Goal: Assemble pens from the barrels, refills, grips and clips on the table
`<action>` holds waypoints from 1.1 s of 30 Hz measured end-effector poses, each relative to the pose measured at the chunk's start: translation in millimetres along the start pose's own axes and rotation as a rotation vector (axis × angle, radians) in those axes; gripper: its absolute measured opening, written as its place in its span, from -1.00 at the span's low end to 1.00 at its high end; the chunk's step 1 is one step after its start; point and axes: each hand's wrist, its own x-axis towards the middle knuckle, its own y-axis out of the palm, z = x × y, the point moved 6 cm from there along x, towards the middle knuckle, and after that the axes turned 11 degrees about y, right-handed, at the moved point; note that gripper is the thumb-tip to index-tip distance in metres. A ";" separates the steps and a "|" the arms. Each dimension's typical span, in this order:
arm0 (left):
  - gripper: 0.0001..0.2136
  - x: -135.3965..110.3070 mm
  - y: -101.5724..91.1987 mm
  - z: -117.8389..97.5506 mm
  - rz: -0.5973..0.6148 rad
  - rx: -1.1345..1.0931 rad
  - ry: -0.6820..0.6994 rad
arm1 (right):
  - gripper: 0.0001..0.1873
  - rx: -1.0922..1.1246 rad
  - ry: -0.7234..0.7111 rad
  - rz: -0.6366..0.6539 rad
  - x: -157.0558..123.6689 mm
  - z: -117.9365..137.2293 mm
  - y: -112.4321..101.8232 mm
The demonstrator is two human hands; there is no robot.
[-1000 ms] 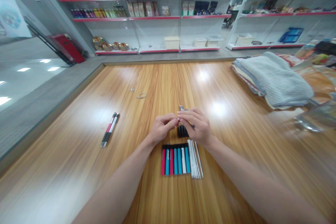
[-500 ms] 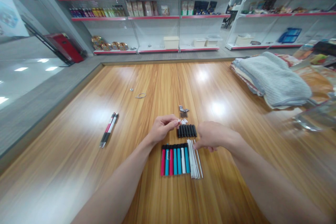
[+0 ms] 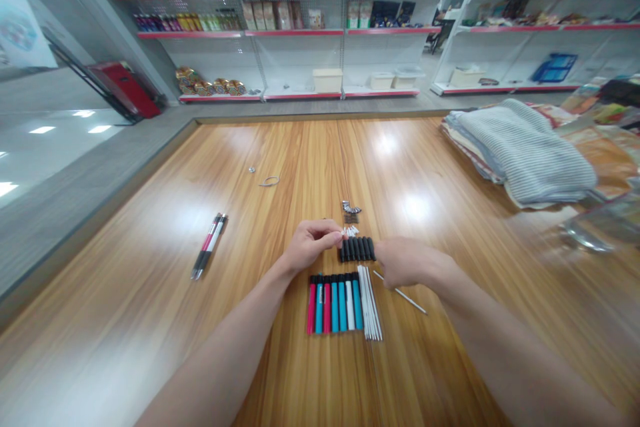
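On the wooden table (image 3: 150,320) lie rows of pen parts: coloured barrels (image 3: 334,303) in red, teal and white, thin white refills (image 3: 371,303), black grips (image 3: 356,249), small white tips (image 3: 351,231) and springs (image 3: 350,208). My left hand (image 3: 309,245) is closed, pinching a small white piece beside the white tips. My right hand (image 3: 401,261) is closed on the end of one white refill (image 3: 406,294), which slants out to the right, apart from the refill row.
Assembled pens (image 3: 209,245) lie at the left. A rubber band (image 3: 269,181) and a tiny ring (image 3: 252,170) sit further back. Folded cloths (image 3: 525,147) are stacked at the right. Shop shelves (image 3: 290,32) line the far wall.
My right hand left my left hand, dropped to the refill row and drew one refill out to the right. My left hand stayed put, still pinching.
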 end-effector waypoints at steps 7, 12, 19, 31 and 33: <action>-0.79 0.8 2.3 -2.6 0.032 -0.015 0.036 | -0.87 0.039 -0.078 0.000 -6.1 -3.5 -8.6; -0.78 1.2 3.1 -3.0 0.044 -0.023 0.032 | -0.76 0.002 0.022 0.145 -6.2 5.5 3.7; -0.77 1.2 3.2 -1.6 0.055 -0.029 0.027 | -0.87 -0.037 0.003 0.013 -5.2 10.7 6.1; -0.75 0.7 5.2 0.5 0.105 0.007 0.017 | -0.97 0.311 -0.207 -0.144 -29.8 2.5 -42.5; -0.75 0.9 5.3 -0.2 0.118 0.022 0.013 | -0.96 0.375 -0.210 -0.210 -30.8 2.3 -49.4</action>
